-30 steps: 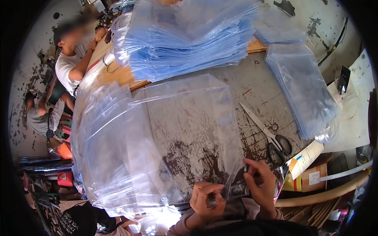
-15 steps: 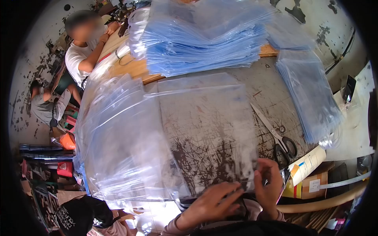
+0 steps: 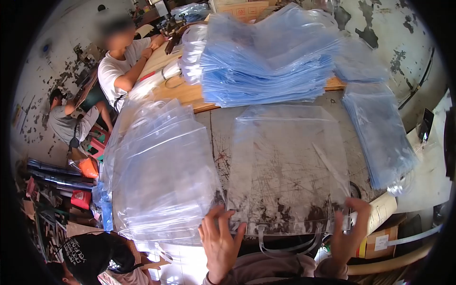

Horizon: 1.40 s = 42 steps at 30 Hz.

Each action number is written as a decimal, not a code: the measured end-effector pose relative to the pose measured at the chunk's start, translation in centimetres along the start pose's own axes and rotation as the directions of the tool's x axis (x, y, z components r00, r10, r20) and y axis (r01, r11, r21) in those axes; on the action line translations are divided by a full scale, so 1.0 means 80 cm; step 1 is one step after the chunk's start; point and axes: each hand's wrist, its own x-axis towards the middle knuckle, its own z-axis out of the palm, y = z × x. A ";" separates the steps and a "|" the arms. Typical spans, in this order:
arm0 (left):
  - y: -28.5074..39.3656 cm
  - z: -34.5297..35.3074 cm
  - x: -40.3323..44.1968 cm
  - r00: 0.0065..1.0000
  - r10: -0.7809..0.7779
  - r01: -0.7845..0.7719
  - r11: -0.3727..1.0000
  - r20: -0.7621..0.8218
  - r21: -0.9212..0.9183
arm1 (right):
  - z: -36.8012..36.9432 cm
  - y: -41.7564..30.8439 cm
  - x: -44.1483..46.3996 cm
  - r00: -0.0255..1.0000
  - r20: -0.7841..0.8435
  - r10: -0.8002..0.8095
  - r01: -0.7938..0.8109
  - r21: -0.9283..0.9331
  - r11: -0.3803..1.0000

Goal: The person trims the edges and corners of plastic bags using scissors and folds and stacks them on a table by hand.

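Observation:
A clear plastic bag (image 3: 285,164) lies flat on the worn table, its strap handle (image 3: 280,251) hanging over the near edge. At its lower left corner, my left hand (image 3: 221,242) has curled fingers, with the bag's edge between fingertips and thumb. My right hand (image 3: 351,232) pinches the lower right corner. Beneath the see-through bag lie scissors (image 3: 330,164), the handles partly hidden near my right hand. Left of the bag is an overlapping pile of clear bags (image 3: 161,171), close to my left hand.
A tall stack of bluish plastic bags (image 3: 270,71) stands at the back. Another bag stack (image 3: 380,137) lies right. A person in a white shirt (image 3: 121,71) leans on the table; another person (image 3: 71,118) sits behind. Someone in a black cap (image 3: 95,256) is at lower left.
My hands have moved apart, to the bag's two near corners. The bag has shifted right, away from the left pile and over the scissors. Its strap handle now shows. The camera view has shifted.

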 end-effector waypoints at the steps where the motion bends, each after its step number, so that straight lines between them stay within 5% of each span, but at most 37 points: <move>1: 0.001 0.002 0.001 1.000 0.002 -0.002 1.000 0.001 0.001 | 0.004 -0.009 -0.002 0.991 0.111 -0.070 0.052 0.158 0.986; 4: 0.005 0.007 0.006 0.999 0.035 -0.032 0.994 -0.033 0.105 | 0.035 -0.028 -0.003 0.952 0.272 -0.140 0.028 0.378 0.925; 6: 0.008 0.008 0.008 0.994 0.038 -0.034 0.999 -0.106 0.038 | 0.065 -0.020 -0.015 0.886 0.462 -0.037 -0.303 0.637 0.709; 9: 0.004 0.016 0.013 0.992 -0.086 0.082 0.996 -0.097 -0.037 | 0.084 -0.020 -0.029 0.925 0.376 0.062 -0.313 0.659 0.684; 13: 0.009 0.002 0.026 0.937 -0.323 0.348 0.877 0.130 -0.332 | 0.083 -0.023 -0.027 0.927 0.369 0.064 -0.301 0.632 0.714; 16: 0.013 0.004 0.021 0.968 -0.227 0.248 0.935 0.111 -0.253 | 0.081 -0.026 -0.022 0.934 0.357 0.007 -0.229 0.583 0.779; 18: 0.013 -0.001 0.018 0.985 0.053 -0.038 0.995 -0.162 0.096 | 0.080 -0.025 -0.022 0.931 0.364 -0.004 -0.229 0.596 0.770; 22: 0.008 -0.009 0.008 0.985 -0.174 0.174 0.985 0.002 -0.020 | 0.080 -0.022 -0.026 0.924 0.383 0.008 -0.260 0.610 0.749; 29: -0.002 -0.005 0.009 0.995 -0.089 0.090 0.995 -0.034 0.031 | 0.084 -0.021 -0.028 0.938 0.346 0.031 -0.252 0.616 0.747; 31: 0.008 -0.008 0.002 0.982 -0.048 0.086 0.976 0.185 -0.200 | 0.083 -0.022 -0.027 0.937 0.348 0.031 -0.252 0.609 0.752; 36: 0.019 -0.015 0.007 0.981 0.017 0.006 0.993 0.191 -0.117 | 0.079 -0.022 -0.024 0.930 0.367 -0.017 -0.207 0.563 0.800; 38: 0.014 -0.014 0.004 0.998 0.034 -0.030 0.997 -0.054 0.073 | 0.074 -0.026 -0.019 0.918 0.391 -0.067 -0.157 0.514 0.843; 42: 0.005 -0.011 0.004 0.994 -0.108 0.104 0.981 -0.017 -0.165 | 0.073 -0.033 -0.016 0.844 0.466 -0.265 0.057 0.414 0.908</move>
